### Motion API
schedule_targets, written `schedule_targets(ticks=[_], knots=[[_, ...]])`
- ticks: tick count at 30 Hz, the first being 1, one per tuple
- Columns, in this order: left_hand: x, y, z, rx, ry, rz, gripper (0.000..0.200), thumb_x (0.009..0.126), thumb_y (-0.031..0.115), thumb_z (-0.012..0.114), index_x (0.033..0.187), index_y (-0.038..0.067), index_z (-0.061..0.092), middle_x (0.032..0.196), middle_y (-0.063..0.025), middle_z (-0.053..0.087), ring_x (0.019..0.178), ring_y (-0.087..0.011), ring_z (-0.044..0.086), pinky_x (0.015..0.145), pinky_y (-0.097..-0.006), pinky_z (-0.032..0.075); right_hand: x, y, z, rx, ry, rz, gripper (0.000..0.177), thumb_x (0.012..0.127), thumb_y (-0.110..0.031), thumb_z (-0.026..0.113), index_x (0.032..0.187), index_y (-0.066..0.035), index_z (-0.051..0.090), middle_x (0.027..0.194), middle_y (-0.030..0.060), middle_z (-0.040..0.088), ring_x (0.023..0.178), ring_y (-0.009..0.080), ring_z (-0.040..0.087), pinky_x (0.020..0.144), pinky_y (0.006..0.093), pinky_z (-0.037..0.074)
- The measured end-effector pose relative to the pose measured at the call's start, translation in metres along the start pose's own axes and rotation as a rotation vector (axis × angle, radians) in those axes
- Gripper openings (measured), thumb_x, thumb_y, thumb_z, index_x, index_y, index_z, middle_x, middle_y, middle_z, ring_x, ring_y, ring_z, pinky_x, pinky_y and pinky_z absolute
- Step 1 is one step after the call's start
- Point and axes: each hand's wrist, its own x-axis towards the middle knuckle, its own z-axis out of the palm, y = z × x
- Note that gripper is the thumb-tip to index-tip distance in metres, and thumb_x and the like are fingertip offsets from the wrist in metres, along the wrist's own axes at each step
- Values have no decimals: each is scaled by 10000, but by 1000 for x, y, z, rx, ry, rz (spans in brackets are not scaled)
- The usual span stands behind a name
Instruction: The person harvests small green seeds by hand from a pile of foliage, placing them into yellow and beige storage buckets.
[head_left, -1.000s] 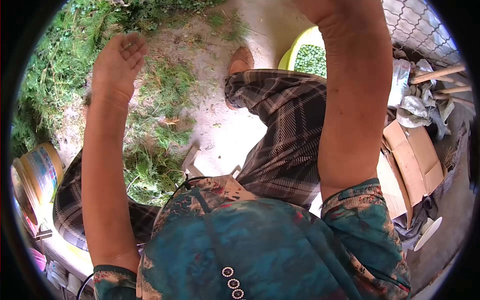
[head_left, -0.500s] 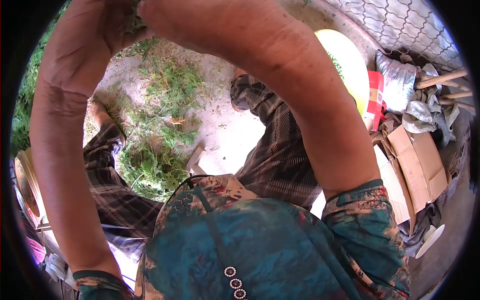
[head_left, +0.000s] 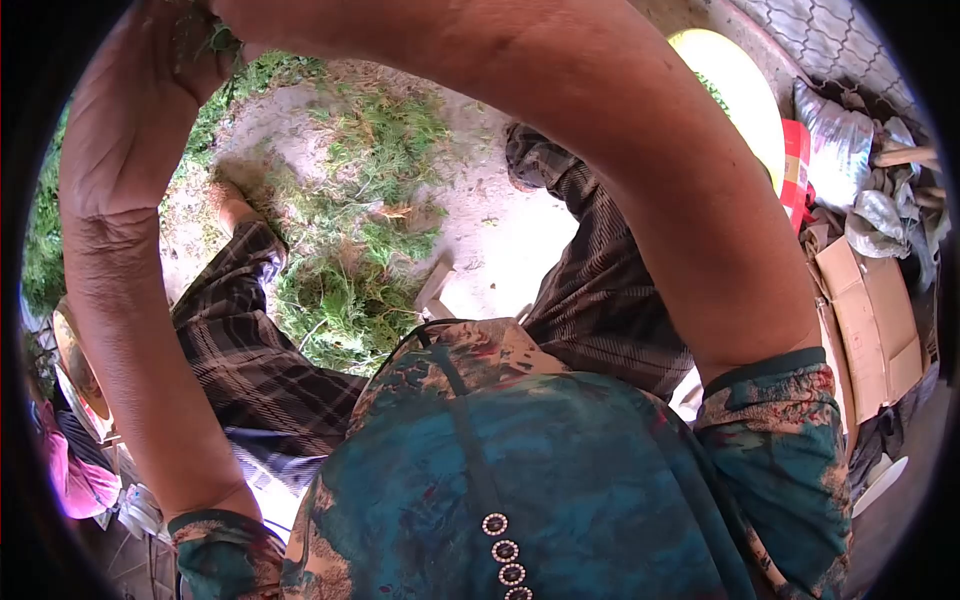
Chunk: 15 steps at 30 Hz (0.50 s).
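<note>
Both my arms reach up to the top left, where the hands meet. My left hand (head_left: 145,90) is bent at the wrist, its fingers curled round a green leafy sprig (head_left: 221,38). Only the edge of my right hand (head_left: 238,14) shows beside the sprig; the frame cuts off its fingers. Below, between my legs, lies a loose heap of feathery green cuttings (head_left: 345,300) on the pale ground, with some dry brownish bits among them.
A yellow-rimmed round tub (head_left: 735,90) with green bits stands at the upper right. Near it are a red box (head_left: 795,165), a stuffed plastic bag (head_left: 833,135) and a folded cardboard box (head_left: 870,320). Pink cloth (head_left: 80,475) lies at the lower left. Wire mesh (head_left: 830,35) borders the back.
My joined hands have shifted left and up in the view, close to its edge. The surroundings slid rightward as the camera turned left.
</note>
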Motion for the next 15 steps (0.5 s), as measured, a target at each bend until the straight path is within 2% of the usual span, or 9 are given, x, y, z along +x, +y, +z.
schedule_targets(ticks=[1,3,4,6,10,12,13,15], knots=[[2,0,-5,-18,22,-24,355,948,236,406,1210,6,473,1218,-90,520,1094,-166,515,935,-302,400,2,1,6,-21,5,-12,112,753,-81,552,711,-20,636,620,110,583,610,249,587,557,360,483],[15,-6,-38,-390,-656,-191,357,952,197,390,1248,5,445,1222,-105,512,1090,-173,517,930,-311,406,3,1,9,-30,19,-18,116,751,-89,554,697,-26,636,615,104,584,610,245,589,550,359,481],[11,-3,-31,-386,-655,-189,357,952,197,390,1248,5,445,1222,-105,512,1090,-173,517,930,-311,406,3,0,6,-31,29,-26,119,750,-93,555,690,-29,636,612,101,584,610,243,590,547,359,481],[3,0,-16,-1,26,-79,347,951,172,386,1242,-7,447,1213,-115,517,1081,-178,523,917,-313,421,-2,-1,1,-28,59,-44,124,748,-100,558,676,-35,635,607,95,585,609,239,591,541,359,480],[3,2,-21,30,-5,-37,343,953,169,376,1232,-14,454,1199,-113,526,1070,-172,531,907,-310,435,-21,-1,-13,-31,138,-81,138,744,-116,563,649,-47,635,596,84,586,608,231,594,529,359,477],[-19,5,11,345,51,150,249,931,115,407,1094,7,561,1015,-78,620,805,-111,586,782,-231,455,-29,4,-15,-143,213,-149,146,742,-124,566,635,-53,635,590,78,587,607,227,596,523,359,476],[-21,10,14,361,83,49,261,932,69,392,1126,32,562,994,-52,618,604,-45,464,600,-190,419,-28,3,-13,-156,254,-145,150,741,-128,567,628,-56,635,587,75,587,607,225,597,519,359,475],[-27,18,29,177,162,74,224,930,118,420,1074,26,565,976,-85,621,670,-93,534,637,-210,456,-24,6,-24,513,360,182,153,711,-81,508,613,-11,603,574,128,564,575,248,567,518,372,444]])
